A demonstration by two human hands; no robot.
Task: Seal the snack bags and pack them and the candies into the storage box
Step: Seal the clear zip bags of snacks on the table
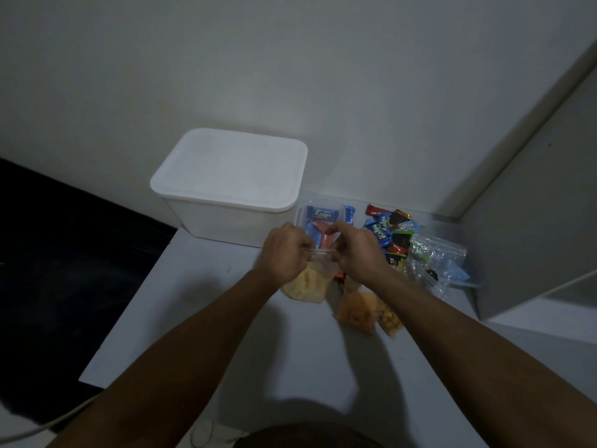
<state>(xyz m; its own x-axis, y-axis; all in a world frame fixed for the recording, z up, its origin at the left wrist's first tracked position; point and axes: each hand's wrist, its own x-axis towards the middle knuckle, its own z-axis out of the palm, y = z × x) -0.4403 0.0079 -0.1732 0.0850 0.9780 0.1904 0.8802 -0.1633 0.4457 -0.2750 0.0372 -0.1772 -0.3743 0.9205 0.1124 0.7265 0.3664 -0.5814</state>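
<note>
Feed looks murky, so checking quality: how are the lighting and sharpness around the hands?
Head view: dim, greyish light; both arms throw soft shadows on the table. Left hand and right hand pinch the yellow snack bag, slightly blurred. Wide-angle bends the edges.

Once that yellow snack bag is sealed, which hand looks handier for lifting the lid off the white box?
Probably the left hand. The white box, lid on, sits on the far left, just beyond it. The right hand would need to cross over. Both now pinch the top of the yellow snack bag.
</note>
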